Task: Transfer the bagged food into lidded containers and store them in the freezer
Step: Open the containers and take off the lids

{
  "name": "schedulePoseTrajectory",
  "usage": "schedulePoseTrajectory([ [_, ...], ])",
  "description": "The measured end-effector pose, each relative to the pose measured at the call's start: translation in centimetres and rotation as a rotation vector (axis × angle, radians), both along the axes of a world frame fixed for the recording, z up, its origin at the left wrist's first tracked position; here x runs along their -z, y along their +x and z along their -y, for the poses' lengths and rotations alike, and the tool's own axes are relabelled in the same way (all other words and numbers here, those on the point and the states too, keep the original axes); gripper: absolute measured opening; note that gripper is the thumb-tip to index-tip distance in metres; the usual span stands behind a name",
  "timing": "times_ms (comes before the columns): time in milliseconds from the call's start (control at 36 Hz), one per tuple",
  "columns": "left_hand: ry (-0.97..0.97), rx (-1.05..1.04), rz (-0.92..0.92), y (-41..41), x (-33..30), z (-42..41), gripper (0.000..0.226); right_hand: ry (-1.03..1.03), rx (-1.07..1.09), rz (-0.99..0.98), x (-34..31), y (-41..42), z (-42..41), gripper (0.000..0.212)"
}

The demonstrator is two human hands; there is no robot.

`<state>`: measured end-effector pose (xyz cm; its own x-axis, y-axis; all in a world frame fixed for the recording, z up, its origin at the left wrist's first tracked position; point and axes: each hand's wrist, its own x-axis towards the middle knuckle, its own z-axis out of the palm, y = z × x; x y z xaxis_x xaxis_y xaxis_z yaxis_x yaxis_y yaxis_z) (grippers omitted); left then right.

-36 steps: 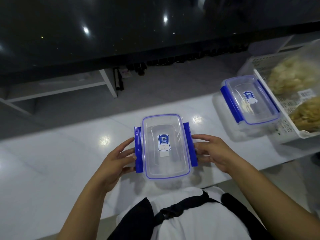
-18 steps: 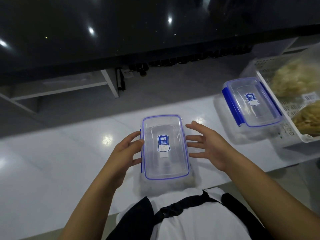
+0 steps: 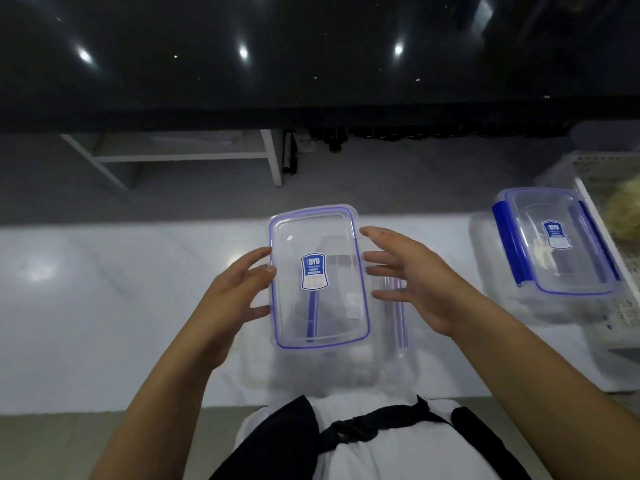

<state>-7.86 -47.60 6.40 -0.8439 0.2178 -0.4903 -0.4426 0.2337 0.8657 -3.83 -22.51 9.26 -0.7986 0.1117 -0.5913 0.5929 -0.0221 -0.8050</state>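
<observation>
The lid is coming off the box on the counter — my left hand pinches its edge, my right hand hovers spread beside it. Next, I think — set it aside and fetch a food bag.

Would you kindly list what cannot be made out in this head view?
- Bagged food: cut off by the right frame edge.
- Basket: mostly out of frame.
- Label text on the lifted lid: too small and blurred.
- Whether the left hand grips the lid: fingertips blurred.
- Open container below: smeared by motion.
</observation>
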Motion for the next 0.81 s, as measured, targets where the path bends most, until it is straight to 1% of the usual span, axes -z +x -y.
schedulePoseTrajectory([
  [111,-0.009,-0.145,-0.001,-0.8,-1.1,3.7,0.031,0.009,-0.152,-0.006,0.3,-4.2,4.3,0.041],
  [167,-0.041,-0.201,-0.004,-1.3,-0.9,5.7,0.035,-0.003,-0.217,-0.02,0.8,-6.4,6.8,0.039],
  [222,-0.084,-0.258,-0.009,-1.8,-0.3,7.5,0.038,0.006,-0.282,-0.034,1.5,-8.3,9.4,0.047],
  [278,-0.142,-0.29,-0.038,-2.0,0.7,9.1,0.036,0.022,-0.353,-0.036,2.7,-9.6,12.0,0.057],
  [306,-0.189,-0.29,-0.058,-2.1,1.3,9.6,0.038,0.031,-0.386,-0.039,3.5,-10.0,13.1,0.06],
  [333,-0.249,-0.277,-0.073,-2.1,2.0,10.0,0.044,0.043,-0.415,-0.048,4.3,-10.3,14.2,0.062],
  [389,-0.387,-0.215,-0.086,-2.1,3.5,10.5,0.062,0.085,-0.457,-0.081,6.1,-10.3,16.0,0.064],
  [444,-0.52,-0.125,-0.105,-2.1,5.0,10.7,0.073,0.165,-0.508,-0.117,8.0,-10.0,17.5,0.067],
  [500,-0.622,-0.059,-0.115,-2.1,6.3,10.9,0.076,0.308,-0.614,-0.124,9.7,-9.8,18.5,0.073],
  [583,-0.775,0.058,-0.11,-1.8,7.5,11.2,0.074,0.676,-0.851,-0.168,11.3,-9.4,19.0,0.08],
  [639,-0.859,0.129,-0.132,-1.5,8.1,11.3,0.073,0.839,-0.991,-0.206,12.0,-9.0,18.7,0.085],
  [722,-0.901,0.165,-0.144,-1.4,8.4,11.5,0.074,0.958,-1.117,-0.233,12.5,-8.5,17.6,0.088],
  [806,-0.971,0.233,-0.147,-1.7,8.2,11.5,0.077,1.024,-1.136,-0.323,11.6,-8.2,16.1,0.085],
])
